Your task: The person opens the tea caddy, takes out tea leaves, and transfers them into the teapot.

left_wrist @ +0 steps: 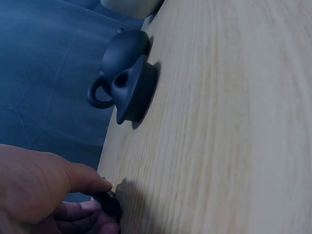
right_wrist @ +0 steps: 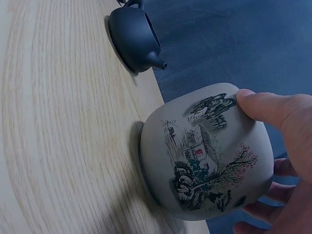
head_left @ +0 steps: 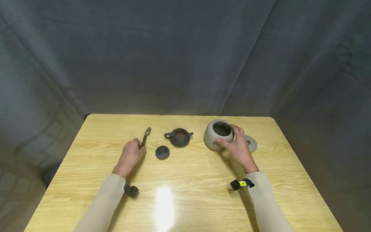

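My left hand holds a small spoon with a dark handle and shiny tip, near the table's left side; in the left wrist view, its dark handle end shows between thumb and fingers. With thumb and fingers spread around its upper side, my right hand grips a round grey jar. Dark tea leaves lie inside it. A painted landscape decorates the jar's side. I cannot tell whether the jar's base fully touches the table.
Between the hands sits a dark, lidless teapot, spout toward the jar. Its round lid lies in front, to the left. The jar's grey lid lies right of the jar, partly behind the right hand. A grey curtain hangs behind the wooden table.
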Available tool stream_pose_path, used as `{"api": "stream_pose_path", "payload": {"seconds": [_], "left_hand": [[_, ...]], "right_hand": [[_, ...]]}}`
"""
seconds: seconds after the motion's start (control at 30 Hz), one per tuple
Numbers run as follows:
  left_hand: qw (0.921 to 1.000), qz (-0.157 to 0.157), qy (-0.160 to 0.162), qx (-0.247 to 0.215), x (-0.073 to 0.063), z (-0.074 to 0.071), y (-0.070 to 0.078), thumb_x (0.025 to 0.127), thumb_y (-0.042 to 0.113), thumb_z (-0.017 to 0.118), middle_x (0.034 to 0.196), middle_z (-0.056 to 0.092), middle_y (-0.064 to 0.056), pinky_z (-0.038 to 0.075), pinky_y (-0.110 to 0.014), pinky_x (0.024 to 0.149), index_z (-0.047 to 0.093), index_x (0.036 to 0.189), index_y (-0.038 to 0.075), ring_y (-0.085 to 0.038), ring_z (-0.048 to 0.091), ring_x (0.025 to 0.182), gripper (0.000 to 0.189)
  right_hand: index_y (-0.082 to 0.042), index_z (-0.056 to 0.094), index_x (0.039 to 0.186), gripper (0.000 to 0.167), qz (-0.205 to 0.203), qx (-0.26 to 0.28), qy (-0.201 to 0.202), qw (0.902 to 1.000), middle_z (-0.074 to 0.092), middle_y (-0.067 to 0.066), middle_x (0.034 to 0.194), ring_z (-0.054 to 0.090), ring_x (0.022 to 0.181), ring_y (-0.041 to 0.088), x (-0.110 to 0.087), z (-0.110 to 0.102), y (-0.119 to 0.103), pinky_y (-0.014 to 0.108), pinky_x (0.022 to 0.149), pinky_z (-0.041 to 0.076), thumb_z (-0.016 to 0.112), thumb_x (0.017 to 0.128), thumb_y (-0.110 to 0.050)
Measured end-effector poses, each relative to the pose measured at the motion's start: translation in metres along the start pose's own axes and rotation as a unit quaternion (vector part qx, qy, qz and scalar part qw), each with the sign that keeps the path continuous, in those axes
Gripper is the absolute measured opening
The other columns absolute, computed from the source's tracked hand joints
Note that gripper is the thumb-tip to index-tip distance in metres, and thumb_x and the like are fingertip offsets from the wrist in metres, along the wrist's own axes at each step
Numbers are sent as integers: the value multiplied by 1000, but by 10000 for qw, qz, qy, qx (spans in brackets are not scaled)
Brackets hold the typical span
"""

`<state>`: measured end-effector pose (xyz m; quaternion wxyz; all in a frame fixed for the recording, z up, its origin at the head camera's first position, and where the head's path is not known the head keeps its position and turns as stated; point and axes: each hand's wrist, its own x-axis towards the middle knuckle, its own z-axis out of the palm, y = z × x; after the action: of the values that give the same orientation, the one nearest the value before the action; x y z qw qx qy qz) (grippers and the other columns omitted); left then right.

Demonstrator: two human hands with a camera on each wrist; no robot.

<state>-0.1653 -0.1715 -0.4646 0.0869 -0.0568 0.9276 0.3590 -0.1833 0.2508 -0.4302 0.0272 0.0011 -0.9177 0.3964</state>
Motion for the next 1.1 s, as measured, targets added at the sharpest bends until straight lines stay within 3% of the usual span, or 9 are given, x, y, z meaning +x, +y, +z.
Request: {"api": "stream_pose_path", "payload": {"seconds": [0.23,0.5,0.63,0.8,1.0,1.1], "left_hand": [[9999,28,-87,-44,1,-7,-3,108,10,53,88,64,-14,40,-20,49,60,121,-11,-15,53,64,26],[9961,613,635,15,3,-19,6,108,9,47,95,63,-21,40,-21,47,61,126,-16,-16,53,63,34],[9903,990,972,-23,2,-23,16,111,11,45,106,64,-25,43,-25,53,61,132,-15,-21,54,70,37],[9822,1423,1217,-156,-2,-27,32,113,13,47,100,67,-21,42,-27,53,66,132,-9,-22,55,68,35],[9760,1798,1132,-486,-12,-36,55,113,20,53,98,76,-16,53,-28,62,70,129,0,-26,73,82,31],[9750,1850,1022,-690,-15,-38,69,113,25,56,101,77,-13,57,-30,67,71,127,6,-25,74,84,28]], "right_hand": [[-1,32,165,95,-16,2,10,10000,27,28,169,37,154,49,0,1,2,66,125,33,82,95,-40],[-1,32,165,95,-5,14,23,10000,27,27,170,36,155,49,0,1,2,66,125,33,82,94,-40],[-1,32,165,96,7,21,33,10000,27,27,170,36,155,49,0,0,1,67,125,33,83,94,-41],[-1,33,165,95,-9,35,75,10000,28,26,170,37,154,49,0,2,3,66,125,34,83,94,-40],[-2,34,165,95,-10,72,99,9999,28,27,169,37,154,48,1,3,5,65,126,33,83,94,-40],[-2,33,165,95,-9,96,81,9999,28,27,169,37,154,49,0,3,5,66,125,33,83,94,-41]]}}
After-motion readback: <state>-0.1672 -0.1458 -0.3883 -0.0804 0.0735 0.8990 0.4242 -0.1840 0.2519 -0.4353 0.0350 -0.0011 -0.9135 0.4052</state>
